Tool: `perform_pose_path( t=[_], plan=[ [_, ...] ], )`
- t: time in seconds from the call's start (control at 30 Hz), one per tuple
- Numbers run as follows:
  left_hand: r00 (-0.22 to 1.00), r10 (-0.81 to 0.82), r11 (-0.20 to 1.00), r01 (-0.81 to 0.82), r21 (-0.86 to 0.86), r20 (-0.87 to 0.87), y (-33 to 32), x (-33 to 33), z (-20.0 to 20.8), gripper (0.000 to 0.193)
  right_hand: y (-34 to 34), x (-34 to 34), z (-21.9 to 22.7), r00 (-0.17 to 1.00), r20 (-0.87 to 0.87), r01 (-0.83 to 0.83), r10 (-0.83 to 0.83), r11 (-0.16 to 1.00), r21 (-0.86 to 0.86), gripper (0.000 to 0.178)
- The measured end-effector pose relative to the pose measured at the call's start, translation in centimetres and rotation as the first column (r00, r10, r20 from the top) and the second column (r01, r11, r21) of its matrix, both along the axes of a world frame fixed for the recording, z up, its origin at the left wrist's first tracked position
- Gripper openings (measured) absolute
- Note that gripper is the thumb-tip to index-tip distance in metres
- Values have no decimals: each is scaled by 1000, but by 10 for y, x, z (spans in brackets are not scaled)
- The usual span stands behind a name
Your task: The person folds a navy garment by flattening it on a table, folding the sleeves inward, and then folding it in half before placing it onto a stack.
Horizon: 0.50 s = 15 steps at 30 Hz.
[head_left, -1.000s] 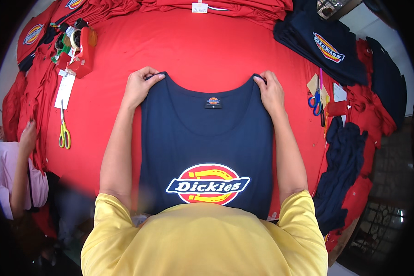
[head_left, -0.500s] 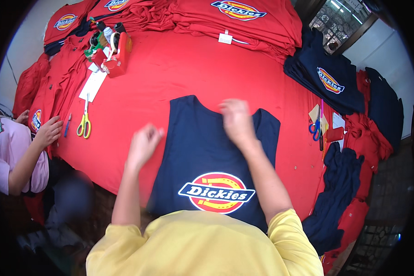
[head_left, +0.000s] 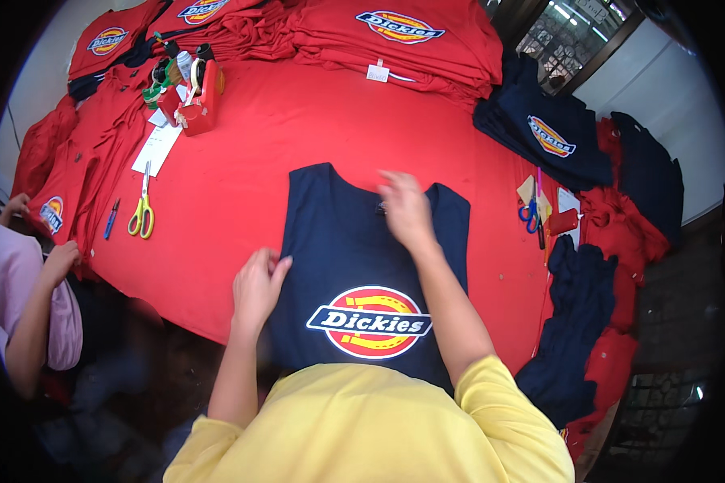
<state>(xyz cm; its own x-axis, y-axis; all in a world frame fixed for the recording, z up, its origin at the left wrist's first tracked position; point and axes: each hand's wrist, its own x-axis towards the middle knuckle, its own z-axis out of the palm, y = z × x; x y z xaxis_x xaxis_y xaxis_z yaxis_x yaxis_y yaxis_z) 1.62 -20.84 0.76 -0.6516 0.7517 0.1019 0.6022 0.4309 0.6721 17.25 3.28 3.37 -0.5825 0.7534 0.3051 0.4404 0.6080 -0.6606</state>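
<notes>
A navy shirt (head_left: 350, 249) lies flat in front of me, neckline away from me, with a red, yellow and white print (head_left: 370, 322) on its lower part. It looks sleeveless or has its sleeves out of sight. My left hand (head_left: 256, 288) is at the shirt's left edge, fingers stretched and thumb apart; whether it touches the cloth I cannot tell. Over the right side of the neckline is my right hand (head_left: 408, 211), its fingers loosely spread and slightly blurred. A small dark label (head_left: 381, 208) shows inside the collar beside it.
Red cloth (head_left: 250, 121) covers the table. Yellow scissors (head_left: 142, 211), a blue pen (head_left: 112, 219) and a red tape dispenser (head_left: 201, 98) lie left. Blue scissors (head_left: 530, 214) lie right. Stacks of red shirts (head_left: 411, 56) and navy shirts (head_left: 543, 129) line the edges. A co-worker's hand (head_left: 61, 262) is at left.
My left hand has come nearer to me and rightward to the shirt's edge. My right hand stays near the neckline. The co-worker's hand has moved lower. The whole view has shifted slightly.
</notes>
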Motion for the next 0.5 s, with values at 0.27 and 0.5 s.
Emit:
perform_pose_path(
  t=[0.27,0.5],
  plan=[
    [961,46,997,-29,67,-272,133,-43,-7,30,51,153,-46,776,143,595,-614,789,156,25],
    [996,-10,1000,12,18,-90,120,-54,45,33,49,170,-25,750,-427,12,-506,655,-755,30]
  ],
)
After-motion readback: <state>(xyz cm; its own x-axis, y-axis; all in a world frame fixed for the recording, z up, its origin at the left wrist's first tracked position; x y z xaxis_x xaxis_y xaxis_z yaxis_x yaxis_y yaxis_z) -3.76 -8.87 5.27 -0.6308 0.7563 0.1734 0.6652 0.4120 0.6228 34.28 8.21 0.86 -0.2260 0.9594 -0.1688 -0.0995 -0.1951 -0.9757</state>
